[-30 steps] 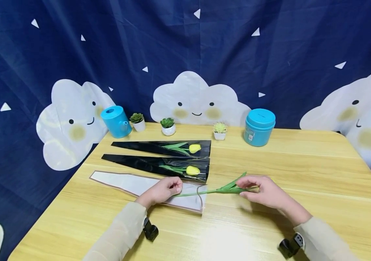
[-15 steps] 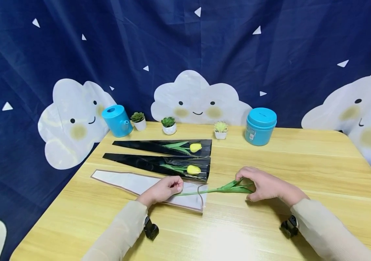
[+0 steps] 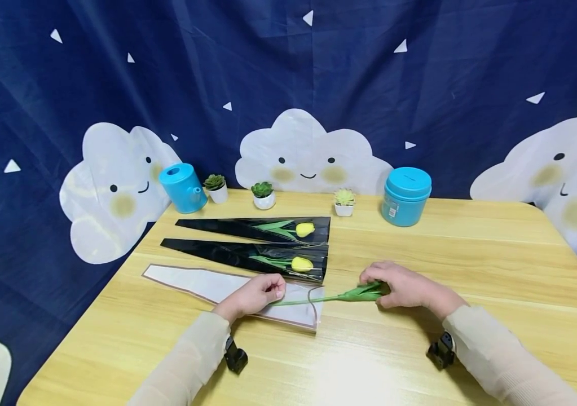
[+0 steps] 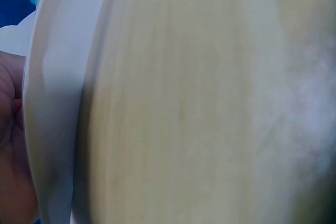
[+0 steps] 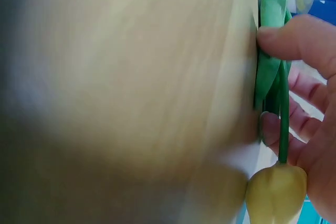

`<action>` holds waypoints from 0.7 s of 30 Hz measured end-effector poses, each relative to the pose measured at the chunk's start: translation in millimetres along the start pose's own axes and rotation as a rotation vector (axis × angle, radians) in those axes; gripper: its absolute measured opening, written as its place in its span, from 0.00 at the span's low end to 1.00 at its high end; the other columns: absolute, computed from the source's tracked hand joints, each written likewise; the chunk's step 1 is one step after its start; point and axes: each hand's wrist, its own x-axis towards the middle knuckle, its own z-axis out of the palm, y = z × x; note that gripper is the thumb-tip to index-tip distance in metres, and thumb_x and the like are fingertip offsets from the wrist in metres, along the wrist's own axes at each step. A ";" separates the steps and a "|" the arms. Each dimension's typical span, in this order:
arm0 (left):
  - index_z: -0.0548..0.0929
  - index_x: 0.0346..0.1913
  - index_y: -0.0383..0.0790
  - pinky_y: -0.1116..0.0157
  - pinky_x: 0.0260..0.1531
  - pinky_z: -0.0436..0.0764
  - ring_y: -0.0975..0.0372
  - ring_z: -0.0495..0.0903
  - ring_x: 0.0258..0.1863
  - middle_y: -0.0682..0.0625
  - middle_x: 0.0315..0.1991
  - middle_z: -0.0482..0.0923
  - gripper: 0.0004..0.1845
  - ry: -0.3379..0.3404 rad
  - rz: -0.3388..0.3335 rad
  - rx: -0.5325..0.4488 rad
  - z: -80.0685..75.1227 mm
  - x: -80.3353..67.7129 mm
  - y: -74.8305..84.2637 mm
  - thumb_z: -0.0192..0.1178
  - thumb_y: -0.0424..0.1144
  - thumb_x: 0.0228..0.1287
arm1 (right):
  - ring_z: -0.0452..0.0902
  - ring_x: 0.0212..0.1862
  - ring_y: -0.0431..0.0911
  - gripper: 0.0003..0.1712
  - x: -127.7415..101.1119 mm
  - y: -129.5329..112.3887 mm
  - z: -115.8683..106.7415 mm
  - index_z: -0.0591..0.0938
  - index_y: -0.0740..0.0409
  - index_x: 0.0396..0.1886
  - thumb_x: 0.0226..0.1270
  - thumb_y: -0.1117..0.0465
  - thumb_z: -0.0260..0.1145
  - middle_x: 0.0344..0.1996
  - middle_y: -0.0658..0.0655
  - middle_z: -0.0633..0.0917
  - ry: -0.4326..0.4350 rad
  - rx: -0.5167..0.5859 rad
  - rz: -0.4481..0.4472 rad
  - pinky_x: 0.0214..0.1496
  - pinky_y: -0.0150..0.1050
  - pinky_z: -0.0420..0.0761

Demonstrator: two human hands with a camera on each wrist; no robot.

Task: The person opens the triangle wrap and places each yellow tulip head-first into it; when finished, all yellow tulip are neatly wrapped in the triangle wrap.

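Note:
A yellow artificial tulip (image 5: 276, 195) with green leaves (image 3: 359, 292) lies level, its stem (image 3: 300, 301) running over the white brown-edged flower sleeve (image 3: 186, 278). My right hand (image 3: 402, 286) gathers the leaves between thumb and fingers; the bloom, near the palm in the right wrist view, is hidden by that hand in the head view. My left hand (image 3: 254, 294) pinches the sleeve near its wide end with curled fingers, covering the stem's lower end. In the left wrist view, a blurred white sleeve edge (image 4: 63, 77) stands in front of part of that hand.
Behind lie two black sleeves (image 3: 207, 248), each with a yellow tulip. Along the back edge of the wooden table (image 3: 496, 254) stand a blue watering can (image 3: 183, 189), several small potted succulents (image 3: 263, 197) and a blue lidded canister (image 3: 406, 197).
My right hand moves back, then slightly left, and closes round the leaves, pressing them from spread to bunched together. My left hand and the sleeve hold still.

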 end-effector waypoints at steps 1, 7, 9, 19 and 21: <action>0.73 0.30 0.36 0.70 0.29 0.65 0.65 0.65 0.24 0.54 0.23 0.64 0.05 -0.001 0.004 0.004 0.3 0.6 -1.1 0.55 0.31 0.63 | 0.68 0.38 0.41 0.22 -0.4 -0.1 0.1 0.77 0.46 0.41 0.44 0.67 0.70 0.35 0.45 0.76 -0.002 0.004 0.004 0.42 0.38 0.70; 0.72 0.30 0.37 0.71 0.28 0.65 0.66 0.65 0.24 0.55 0.23 0.64 0.05 0.000 0.029 -0.003 0.8 1.3 -4.6 0.54 0.31 0.64 | 0.68 0.32 0.38 0.16 -3.4 -3.5 0.7 0.80 0.46 0.35 0.47 0.69 0.69 0.29 0.43 0.76 0.004 0.030 0.024 0.35 0.33 0.70; 0.72 0.30 0.37 0.71 0.28 0.65 0.67 0.65 0.24 0.55 0.23 0.64 0.05 0.001 0.028 -0.014 0.6 1.0 -5.3 0.54 0.30 0.64 | 0.68 0.31 0.38 0.16 -4.5 -5.3 2.1 0.80 0.45 0.34 0.47 0.69 0.69 0.28 0.43 0.76 0.009 0.037 0.035 0.33 0.33 0.70; 0.72 0.30 0.37 0.70 0.29 0.65 0.66 0.65 0.25 0.54 0.23 0.64 0.05 0.021 0.015 -0.035 1.1 -1.0 -4.3 0.54 0.29 0.64 | 0.67 0.27 0.35 0.14 -15.8 -24.2 8.4 0.81 0.46 0.31 0.49 0.70 0.68 0.26 0.42 0.78 0.076 0.029 0.085 0.29 0.30 0.69; 0.72 0.30 0.37 0.70 0.30 0.65 0.66 0.65 0.25 0.54 0.23 0.65 0.05 0.025 0.006 -0.044 0.7 -2.2 -4.2 0.53 0.29 0.64 | 0.67 0.27 0.33 0.13 -18.0 -28.5 9.6 0.80 0.47 0.31 0.50 0.70 0.67 0.26 0.41 0.78 0.090 0.049 0.116 0.29 0.30 0.69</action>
